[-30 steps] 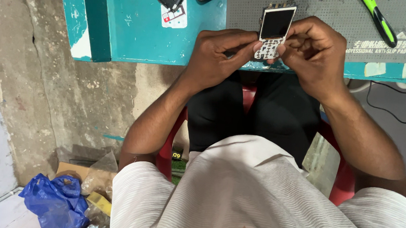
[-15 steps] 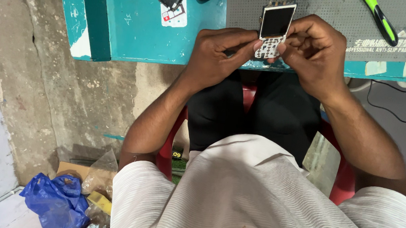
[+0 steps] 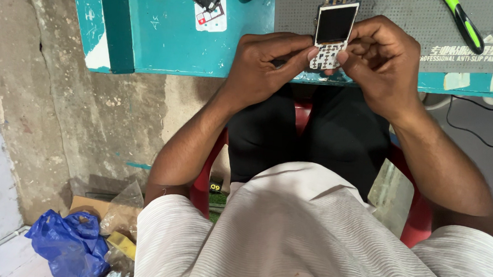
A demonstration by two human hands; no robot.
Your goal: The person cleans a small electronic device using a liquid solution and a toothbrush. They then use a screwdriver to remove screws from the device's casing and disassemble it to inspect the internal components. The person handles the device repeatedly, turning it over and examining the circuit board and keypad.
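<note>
One head-worn camera is looking steeply down from above the seated person, facing forward over the lap toward a teal table (image 3: 167,31) at the far edge. It is sitting close to the torso, taking in floor at the left. No second view is sharing the scene.

The top edge cuts off the green tool (image 3: 464,23); fingers (image 3: 351,51) hide the phone's (image 3: 333,32) bottom
</note>
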